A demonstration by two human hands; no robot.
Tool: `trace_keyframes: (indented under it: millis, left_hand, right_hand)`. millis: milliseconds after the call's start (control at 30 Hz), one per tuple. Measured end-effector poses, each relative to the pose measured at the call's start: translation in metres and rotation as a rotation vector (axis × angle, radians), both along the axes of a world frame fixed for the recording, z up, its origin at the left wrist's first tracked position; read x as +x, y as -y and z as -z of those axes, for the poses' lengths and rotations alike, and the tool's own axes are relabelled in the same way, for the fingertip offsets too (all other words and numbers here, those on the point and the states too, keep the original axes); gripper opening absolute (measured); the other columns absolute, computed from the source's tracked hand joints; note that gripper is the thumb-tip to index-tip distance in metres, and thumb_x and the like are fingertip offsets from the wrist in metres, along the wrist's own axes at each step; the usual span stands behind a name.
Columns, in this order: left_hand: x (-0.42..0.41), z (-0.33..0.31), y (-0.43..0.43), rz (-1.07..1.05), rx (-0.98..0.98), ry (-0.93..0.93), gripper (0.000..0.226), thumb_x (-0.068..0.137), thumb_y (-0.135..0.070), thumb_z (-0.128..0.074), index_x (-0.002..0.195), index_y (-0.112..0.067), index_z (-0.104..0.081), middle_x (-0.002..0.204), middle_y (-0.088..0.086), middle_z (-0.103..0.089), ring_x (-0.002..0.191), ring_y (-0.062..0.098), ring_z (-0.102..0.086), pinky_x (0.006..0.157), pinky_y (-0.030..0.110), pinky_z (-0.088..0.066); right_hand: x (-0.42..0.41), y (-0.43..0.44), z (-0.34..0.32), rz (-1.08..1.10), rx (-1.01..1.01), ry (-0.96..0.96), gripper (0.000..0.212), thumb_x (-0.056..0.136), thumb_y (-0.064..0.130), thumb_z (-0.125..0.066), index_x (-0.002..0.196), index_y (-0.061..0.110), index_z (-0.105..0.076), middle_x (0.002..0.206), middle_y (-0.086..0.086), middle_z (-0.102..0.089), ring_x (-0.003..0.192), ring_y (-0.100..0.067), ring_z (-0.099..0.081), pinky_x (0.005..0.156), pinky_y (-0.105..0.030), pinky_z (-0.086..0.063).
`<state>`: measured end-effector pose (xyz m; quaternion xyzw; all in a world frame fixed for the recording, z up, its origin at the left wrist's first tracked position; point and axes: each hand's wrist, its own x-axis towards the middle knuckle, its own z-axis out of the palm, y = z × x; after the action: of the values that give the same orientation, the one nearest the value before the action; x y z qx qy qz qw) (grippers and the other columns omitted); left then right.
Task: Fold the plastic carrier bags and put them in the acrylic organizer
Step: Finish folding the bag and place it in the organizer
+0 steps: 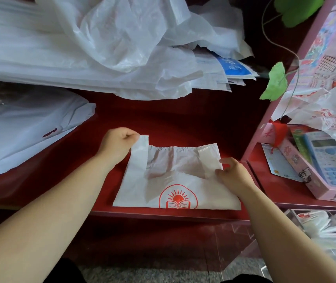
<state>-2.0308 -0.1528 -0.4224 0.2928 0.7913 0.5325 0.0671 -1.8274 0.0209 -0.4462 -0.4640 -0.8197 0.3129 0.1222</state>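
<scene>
We are working at a dark red counter (183, 123). At its left, a flat white sack (26, 129) is lying beside a loose heap of white bags (101, 48) piled at the back.

Our left hand (118, 144) is pinching the left handle (140, 148) of the carrier bag (142, 193) between curled fingers and lifting it slightly. The bag itself is lying flat between our hands, printed emblem nearest us, handles pointing away, so its length is running from us toward the back. Our right hand (234, 174) is pinching the bag's right edge just below the right handle (208, 158).

The acrylic organizer (298, 213) is sitting low at the right, below a calculator (334, 160). That puts it nearer our right hand, so we judge that hand better placed for stowing.
</scene>
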Motion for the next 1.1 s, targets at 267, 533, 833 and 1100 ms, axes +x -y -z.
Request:
trace_keyframes:
  millis: [267, 533, 833, 1100]
  left_hand:
    - [-0.004, 0.019, -0.012, -0.160, -0.527, -0.246, 0.043, 0.097, -0.032, -0.039, 0.137, -0.018, -0.041, 0.144, 0.004, -0.039, 0.129, 0.027, -0.038, 0.106, 0.036, -0.025]
    - [0.082, 0.031, 0.025, 0.394, -0.733, -0.430, 0.108, 0.046, -0.066, 0.013, 0.146, -0.032, -0.007, 0.155, -0.011, 0.004, 0.142, 0.009, 0.003, 0.112, 0.026, 0.001]
    - [0.085, 0.044, 0.023, 0.472, -0.890, -0.579, 0.102, 0.047, -0.060, 0.020, 0.146, -0.037, 0.004, 0.155, -0.005, 0.012, 0.141, 0.012, 0.014, 0.112, 0.033, 0.012]
    - [0.085, 0.046, 0.023, 0.474, -0.884, -0.581, 0.098, 0.047, -0.060, 0.022, 0.143, -0.037, 0.015, 0.153, -0.007, 0.019, 0.139, 0.009, 0.021, 0.110, 0.033, 0.016]
  right_hand:
    - [-0.006, 0.001, 0.004, 0.075, 0.096, 0.102, 0.038, 0.090, 0.026, -0.051, 0.127, 0.021, -0.050, 0.123, 0.000, -0.058, 0.107, -0.022, -0.056, 0.074, -0.025, -0.035]
    - [-0.008, 0.007, 0.000, 0.037, 0.144, 0.177, 0.040, 0.091, 0.028, -0.049, 0.130, 0.019, -0.045, 0.116, -0.004, -0.060, 0.107, -0.024, -0.056, 0.075, -0.027, -0.037]
    - [-0.019, 0.086, 0.010, -0.412, 0.648, -0.013, 0.051, 0.084, 0.023, -0.034, 0.127, 0.003, -0.052, 0.138, -0.021, -0.044, 0.129, -0.036, -0.041, 0.106, -0.047, -0.030]
    - [0.015, 0.089, 0.026, -0.499, 0.433, 0.302, 0.121, 0.045, 0.073, 0.034, 0.148, 0.018, 0.001, 0.155, 0.003, 0.009, 0.141, -0.010, 0.012, 0.103, -0.022, 0.016]
